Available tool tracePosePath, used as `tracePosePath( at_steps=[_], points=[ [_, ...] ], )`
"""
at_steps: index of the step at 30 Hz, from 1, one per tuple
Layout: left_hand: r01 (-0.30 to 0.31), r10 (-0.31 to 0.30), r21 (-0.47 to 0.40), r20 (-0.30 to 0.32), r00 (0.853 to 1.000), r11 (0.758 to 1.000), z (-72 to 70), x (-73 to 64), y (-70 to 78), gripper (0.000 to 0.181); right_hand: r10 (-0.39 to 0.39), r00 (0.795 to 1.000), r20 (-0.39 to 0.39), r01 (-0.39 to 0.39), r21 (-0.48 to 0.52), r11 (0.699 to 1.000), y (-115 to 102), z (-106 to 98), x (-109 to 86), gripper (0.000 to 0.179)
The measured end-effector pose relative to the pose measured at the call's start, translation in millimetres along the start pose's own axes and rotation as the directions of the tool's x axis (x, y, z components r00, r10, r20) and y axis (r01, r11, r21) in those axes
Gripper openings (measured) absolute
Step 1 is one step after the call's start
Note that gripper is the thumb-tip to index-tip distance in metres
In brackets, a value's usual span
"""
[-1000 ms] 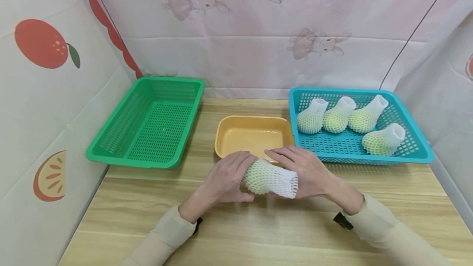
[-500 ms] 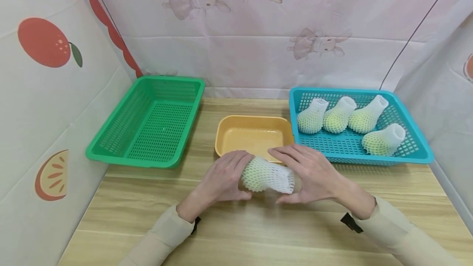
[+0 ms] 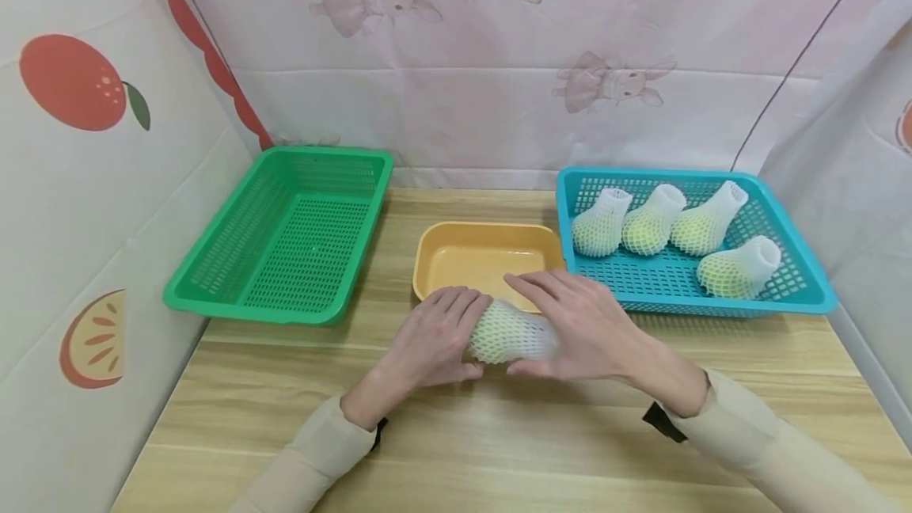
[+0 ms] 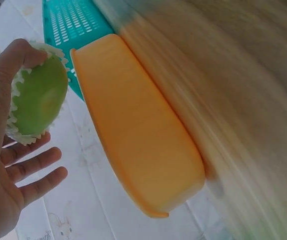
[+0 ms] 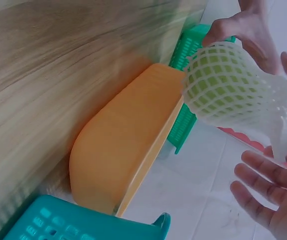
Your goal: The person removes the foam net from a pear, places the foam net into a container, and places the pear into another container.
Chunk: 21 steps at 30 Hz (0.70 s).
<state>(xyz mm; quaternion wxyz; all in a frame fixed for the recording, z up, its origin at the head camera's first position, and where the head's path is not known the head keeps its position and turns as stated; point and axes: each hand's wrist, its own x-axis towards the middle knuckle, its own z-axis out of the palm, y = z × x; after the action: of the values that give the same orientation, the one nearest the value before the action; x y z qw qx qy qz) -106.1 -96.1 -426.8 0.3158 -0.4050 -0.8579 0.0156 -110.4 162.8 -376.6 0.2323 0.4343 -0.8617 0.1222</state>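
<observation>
A smooth green fruit, likely a mango [image 4: 43, 97], sits in a white foam net sleeve [image 3: 502, 335]. My left hand [image 3: 436, 339] grips its rounded end, thumb against the bare green skin that shows at the sleeve's opening. In the head view my right hand [image 3: 591, 331] is around the sleeve's loose narrow end, which is blurred there. The right wrist view shows that hand's fingers [image 5: 263, 175] spread, with the loose end between them and the thumb; whether they touch it I cannot tell. Both hands are above the table, in front of the yellow-orange plastic tub [image 3: 488, 229].
A green perforated basket [image 3: 342, 299] stands at the left with nothing in it. At the right, a blue perforated basket [image 3: 641, 283] bears several net-wrapped fruits [image 3: 701, 224]. The tub lies against the blue basket's left side. A printed cloth [image 3: 492, 117] hangs behind the wooden table [image 3: 499, 450].
My right hand drew back from the sleeve to the right, opening its fingers, then came left again over the sleeve's loose end. My left hand keeps its grip on the fruit.
</observation>
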Motion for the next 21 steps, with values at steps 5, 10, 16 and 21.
tracePosePath(
  at_steps=[5,10,16,21],
  points=[
    [-0.004,0.004,0.042,-0.008,1.000,0.999,-3.1,1.8,2.2,0.096,0.035,0.999,0.038,-0.033,-0.036,0.999,0,3,3.7,0.107],
    [-0.006,0.006,0.068,-0.007,1.000,0.998,-6.3,3.7,3.5,0.095,0.075,0.992,0.101,-0.073,-0.022,0.997,-1,6,3.9,0.099],
    [-0.021,0.023,0.095,-0.021,1.000,0.995,-7.6,5.7,3.5,0.092,0.102,0.984,0.148,-0.103,-0.006,0.995,-4,11,3.7,0.094],
    [-0.028,0.033,0.113,-0.039,0.999,0.993,-7.1,7.0,3.0,0.084,0.116,0.981,0.156,-0.117,-0.003,0.993,-5,13,4.2,0.095]
  ],
)
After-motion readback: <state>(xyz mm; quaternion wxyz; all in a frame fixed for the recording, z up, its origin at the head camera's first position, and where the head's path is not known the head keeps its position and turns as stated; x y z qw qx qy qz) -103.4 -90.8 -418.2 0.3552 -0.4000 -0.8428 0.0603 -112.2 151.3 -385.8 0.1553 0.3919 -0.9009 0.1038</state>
